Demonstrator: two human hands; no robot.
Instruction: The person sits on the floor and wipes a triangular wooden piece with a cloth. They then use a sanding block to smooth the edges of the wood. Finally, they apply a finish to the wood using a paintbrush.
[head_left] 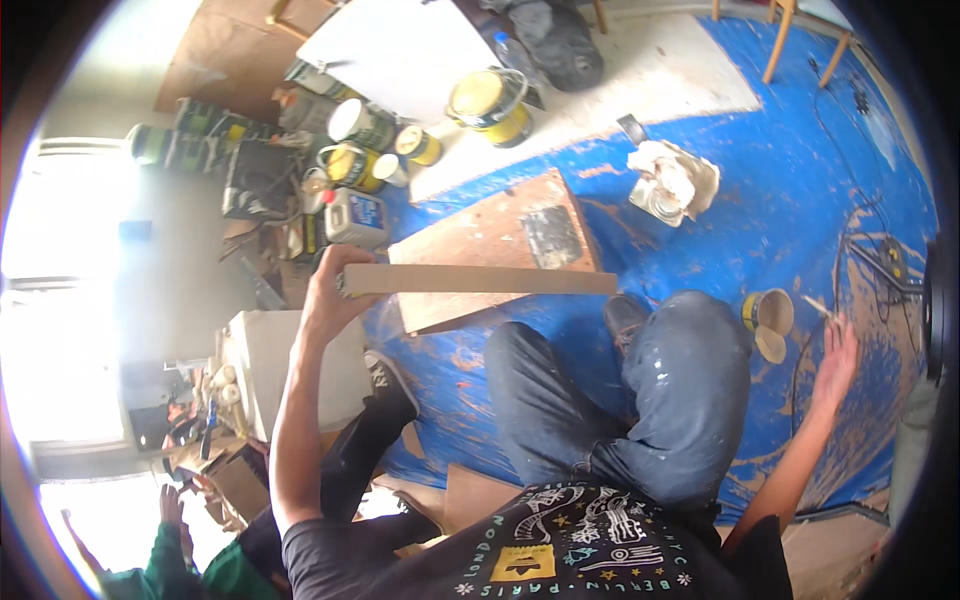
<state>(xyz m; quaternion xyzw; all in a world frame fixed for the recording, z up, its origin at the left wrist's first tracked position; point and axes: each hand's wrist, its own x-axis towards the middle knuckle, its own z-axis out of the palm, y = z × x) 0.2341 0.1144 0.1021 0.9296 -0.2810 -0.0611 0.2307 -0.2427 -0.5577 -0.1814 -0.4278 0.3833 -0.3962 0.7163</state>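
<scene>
My left hand (332, 300) is closed round one end of a long, narrow light-brown board (480, 280). The board stretches level to the right, above a paint-marked wooden board (465, 235) on the floor. On the far right, my right hand (838, 358) is out to the side, its fingertips at a thin pale stick (817, 305). That stick looks pinched there, but its kind is too small to make out. Beside it, on the sheet, stands an open tub (770, 312) with a pale flap or lid at its near side. A dark grey flat patch (552, 237) lies on the wooden board.
Blue plastic sheeting (640, 260) covers the floor. Yellow-and-black buckets (490, 105) and a white jerrycan (356, 218) stand far left. A crumpled cloth (672, 180) lies beyond the board. Cables (875, 190) run at right. Another person's green sleeve (165, 560) shows lower left.
</scene>
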